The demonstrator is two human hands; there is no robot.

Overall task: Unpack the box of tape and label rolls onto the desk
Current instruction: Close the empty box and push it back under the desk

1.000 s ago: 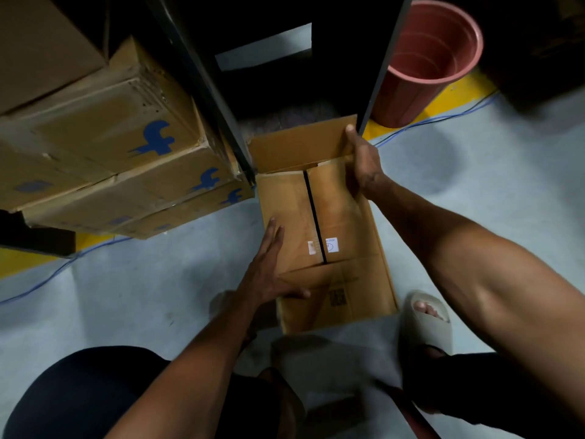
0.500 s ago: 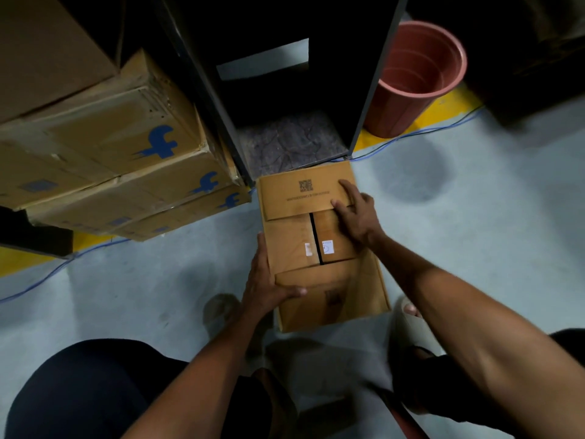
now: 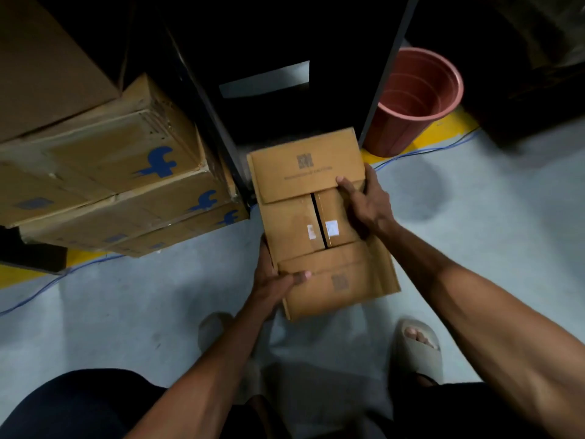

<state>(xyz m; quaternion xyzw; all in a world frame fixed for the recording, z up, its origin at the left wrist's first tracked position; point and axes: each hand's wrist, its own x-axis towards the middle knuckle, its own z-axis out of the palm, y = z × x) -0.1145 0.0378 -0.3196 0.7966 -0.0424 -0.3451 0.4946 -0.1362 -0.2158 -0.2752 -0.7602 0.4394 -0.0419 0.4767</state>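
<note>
1. Brown cardboard box (image 3: pixel 316 223) on the grey floor (image 3: pixel 474 248), far end just in front of the dark shelving frame (image 3: pixel 221 153), near end between the two feet.
2. Top flaps folded shut: far flap with a printed QR-type code over the two side flaps, dark slit down the middle, two small white stickers either side of the slit, near flap with another printed code.
3. Left hand (image 3: pixel 273 280) grasping the box's near-left edge, thumb laid across the near flap, fingers wrapped down the left side and mostly hidden.
4. Right hand (image 3: pixel 364 205) grasping the right side of the box, thumb pressed at the edge of the far flap, fingers curled over the right edge.
5. Both forearms bare, reaching in from the bottom of the view.
6. Stack of brown cartons with blue logos (image 3: pixel 126 185) to the left of the box, near but not touching as far as visible.
7. Plain larger carton (image 3: pixel 47 58) on top at upper left.
8. Reddish plastic bin (image 3: pixel 418 99) upright behind-right of the box, standing on a yellow floor stripe (image 3: pixel 443 128).
9. Thin blue cable (image 3: pixel 427 150) running along the floor by the stripe, another stretch at left.
10. Pale slide sandal (image 3: pixel 421 350) with toes showing at lower right; second sandal (image 3: pixel 215 327) partly hidden behind the left forearm.
11. Dark shorts at the bottom edge.
12. Box contents not visible.
</note>
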